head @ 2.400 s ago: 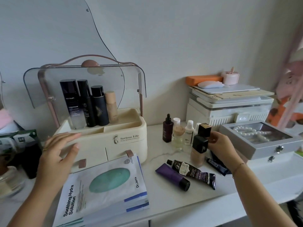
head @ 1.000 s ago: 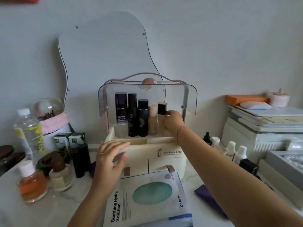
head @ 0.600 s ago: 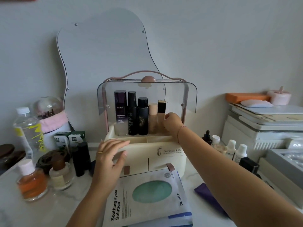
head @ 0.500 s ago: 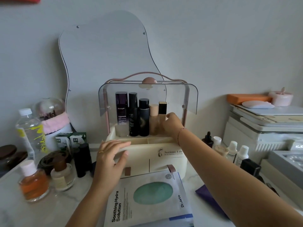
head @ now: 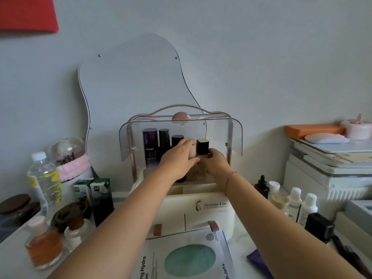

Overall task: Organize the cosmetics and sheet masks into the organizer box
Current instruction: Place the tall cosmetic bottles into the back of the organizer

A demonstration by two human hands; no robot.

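Observation:
A cream organizer box [head: 211,210] with a raised clear lid [head: 235,135] stands at the middle of the counter. A purple bottle [head: 150,148] and two black bottles [head: 164,141] stand in its back row. My left hand [head: 178,158] curls round a beige bottle [head: 192,151] in that row. Just to the right, my right hand [head: 214,164] grips a black-capped foundation bottle [head: 202,147] below its cap. A stack of sheet masks [head: 189,256] lies in front of the box.
Small white bottles [head: 302,204], a dark dropper bottle [head: 261,186] and a black cap [head: 319,226] stand to the right, a purple tube [head: 259,262] beside the masks. An orange perfume bottle [head: 43,246], jars and a water bottle [head: 45,184] crowd the left. A mirror [head: 132,93] leans behind.
My left hand has left the box's front edge and reached into the back row onto the beige bottle. My right hand stays on the black-capped bottle, set beside it.

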